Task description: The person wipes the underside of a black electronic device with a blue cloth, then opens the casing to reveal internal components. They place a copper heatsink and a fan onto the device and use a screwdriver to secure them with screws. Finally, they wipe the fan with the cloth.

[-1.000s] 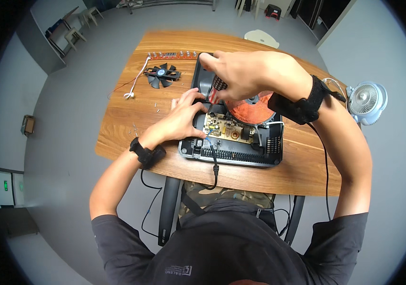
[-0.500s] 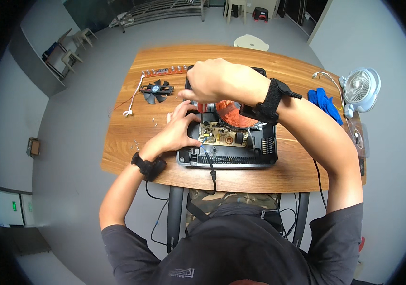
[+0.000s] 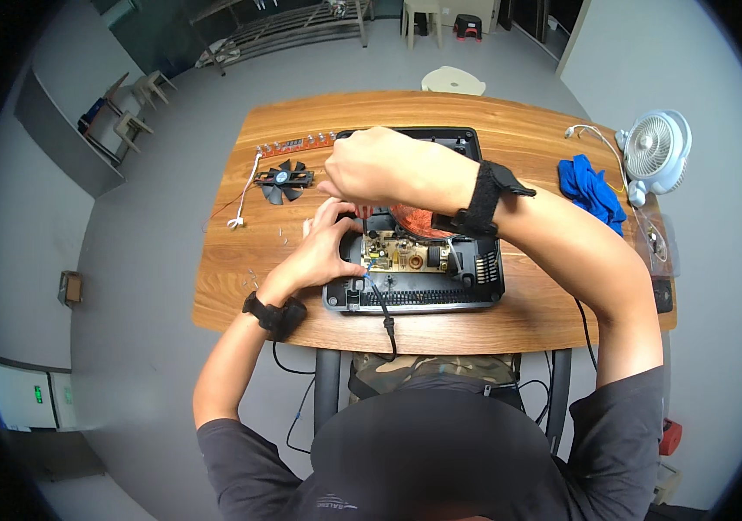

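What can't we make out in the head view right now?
All in the head view:
- Red-handled tool: most of its handle is hidden by the right hand; its tip is too small to tell what it meets.
- Copper-coloured coil: upper part covered by the right hand and wrist.
- Black housing: part of its left edge is behind the left hand.
- Loose metal pieces: too small to identify.

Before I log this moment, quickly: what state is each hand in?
Left hand: open, fingers spread at the casing's left side.
Right hand: closed on a screwdriver.
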`<action>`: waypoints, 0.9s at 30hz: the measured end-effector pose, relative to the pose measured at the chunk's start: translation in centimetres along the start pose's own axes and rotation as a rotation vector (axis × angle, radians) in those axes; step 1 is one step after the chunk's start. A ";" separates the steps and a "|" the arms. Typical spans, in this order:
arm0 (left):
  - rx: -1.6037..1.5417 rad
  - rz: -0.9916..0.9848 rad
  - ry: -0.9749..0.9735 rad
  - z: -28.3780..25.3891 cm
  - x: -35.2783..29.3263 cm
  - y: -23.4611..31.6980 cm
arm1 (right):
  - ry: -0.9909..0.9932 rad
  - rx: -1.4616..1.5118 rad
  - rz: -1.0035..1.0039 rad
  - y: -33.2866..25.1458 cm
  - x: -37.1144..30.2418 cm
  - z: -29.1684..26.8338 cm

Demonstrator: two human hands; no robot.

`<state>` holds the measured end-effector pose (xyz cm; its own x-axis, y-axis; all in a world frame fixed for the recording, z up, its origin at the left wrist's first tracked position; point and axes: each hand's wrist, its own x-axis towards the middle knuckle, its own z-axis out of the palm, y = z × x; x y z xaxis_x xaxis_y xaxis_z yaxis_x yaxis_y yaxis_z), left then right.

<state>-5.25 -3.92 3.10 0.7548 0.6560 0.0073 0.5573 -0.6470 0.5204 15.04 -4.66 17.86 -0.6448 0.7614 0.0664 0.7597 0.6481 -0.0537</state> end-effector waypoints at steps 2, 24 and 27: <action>0.009 -0.007 0.018 0.2 -0.1 -0.1 | -0.116 0.003 0.096 -1.3 0.1 -1.2; 0.054 0.044 0.030 0.1 0.0 -0.4 | -0.080 -0.047 -0.140 0.6 -0.2 -0.5; 0.023 0.022 0.023 0.2 -0.4 -0.3 | -0.116 0.000 -0.192 0.4 0.0 -0.3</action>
<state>-5.62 -4.04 2.74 0.7587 0.6503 0.0382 0.5489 -0.6698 0.5001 15.38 -4.40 18.15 -0.7829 0.6208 -0.0397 0.6221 0.7813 -0.0510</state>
